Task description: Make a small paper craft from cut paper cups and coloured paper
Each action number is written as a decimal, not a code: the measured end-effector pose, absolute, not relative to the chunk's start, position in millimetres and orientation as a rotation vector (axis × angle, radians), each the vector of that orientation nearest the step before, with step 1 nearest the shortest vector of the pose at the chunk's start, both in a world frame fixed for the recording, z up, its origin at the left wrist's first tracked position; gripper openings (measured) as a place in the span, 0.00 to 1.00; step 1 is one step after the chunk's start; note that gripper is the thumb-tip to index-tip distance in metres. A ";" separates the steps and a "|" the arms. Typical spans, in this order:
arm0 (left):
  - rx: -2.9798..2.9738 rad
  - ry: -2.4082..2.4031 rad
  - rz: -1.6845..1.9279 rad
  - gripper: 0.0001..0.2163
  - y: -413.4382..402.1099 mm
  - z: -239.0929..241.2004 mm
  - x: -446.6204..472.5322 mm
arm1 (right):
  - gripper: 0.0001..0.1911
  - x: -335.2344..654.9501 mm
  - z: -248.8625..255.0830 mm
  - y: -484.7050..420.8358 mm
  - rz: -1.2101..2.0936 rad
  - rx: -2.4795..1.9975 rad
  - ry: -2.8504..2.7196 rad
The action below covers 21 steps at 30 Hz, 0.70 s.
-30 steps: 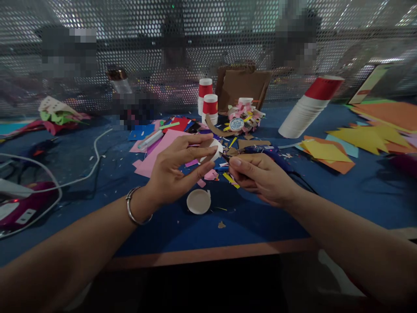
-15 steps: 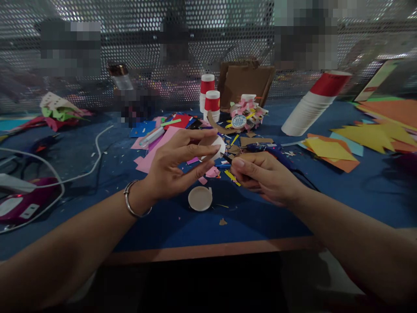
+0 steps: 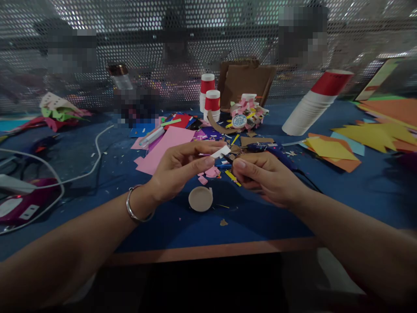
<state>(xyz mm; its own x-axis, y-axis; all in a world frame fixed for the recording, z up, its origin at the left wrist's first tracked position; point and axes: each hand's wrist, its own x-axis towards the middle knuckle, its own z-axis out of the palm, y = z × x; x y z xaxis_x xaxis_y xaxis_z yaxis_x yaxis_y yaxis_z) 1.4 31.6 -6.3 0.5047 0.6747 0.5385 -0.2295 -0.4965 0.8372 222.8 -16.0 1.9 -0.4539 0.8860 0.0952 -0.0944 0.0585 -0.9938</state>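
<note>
Between the thumb and fingers of my left hand (image 3: pixel 179 167) is a small white paper piece (image 3: pixel 221 151), tilted so that it shows as a narrow strip. My right hand (image 3: pixel 260 174) is closed around a tool with a thin dark tip (image 3: pixel 227 158); the fist hides the rest of it. That tip meets the right end of the white piece. On the table below my hands lies a round pale disc (image 3: pixel 200 199) with a small tab at its upper right, like a cup bottom. Pink paper scraps (image 3: pixel 211 172) lie just under the white piece.
Red-and-white paper cups (image 3: pixel 212 104) stand behind the scraps, beside a decorated paper-strip craft (image 3: pixel 248 115) and a cardboard piece (image 3: pixel 247 82). A cup stack (image 3: pixel 316 104) leans at right. Glue gun (image 3: pixel 273 150), coloured sheets (image 3: pixel 329 150), and a power strip (image 3: pixel 31 202) with cables lie around.
My left hand has turned the white piece from a broad rounded face to a narrow edge-on view, and its fingers have come closer together. The right hand has barely moved.
</note>
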 end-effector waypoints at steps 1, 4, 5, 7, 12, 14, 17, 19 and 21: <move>1.877 0.367 1.208 0.09 31.1 -4.9 -0.6 | 0.29 222.6 2.1 -17.0 1.526 -0.821 -1.529; 2.235 0.318 1.368 0.15 29.7 -2.5 -5.8 | 0.29 221.7 2.8 -20.0 1.544 -0.782 -1.543; 2.323 0.313 1.411 0.18 29.2 -2.5 -6.2 | 0.29 221.4 3.2 -20.8 1.551 -0.769 -1.542; 2.443 0.328 1.514 0.19 27.8 -3.6 -4.9 | 0.28 220.8 3.9 -21.8 1.561 -0.750 -1.534; 2.649 0.432 1.709 0.16 25.0 -3.3 2.0 | 0.28 219.2 5.6 -22.4 1.576 -0.721 -1.517; 2.738 0.464 1.760 0.15 26.3 -0.8 1.6 | 0.28 219.0 6.3 -22.5 1.592 -0.729 -1.503; 2.909 0.439 1.794 0.14 30.9 3.2 -2.4 | 0.29 219.6 7.1 -22.2 1.626 -0.762 -1.470; 3.002 0.424 1.779 0.15 33.5 4.3 -4.8 | 0.30 220.6 7.6 -21.6 1.651 -0.787 -1.459; 3.007 0.473 1.732 0.15 33.5 3.9 -4.8 | 0.30 221.9 8.1 -20.9 1.648 -0.820 -1.456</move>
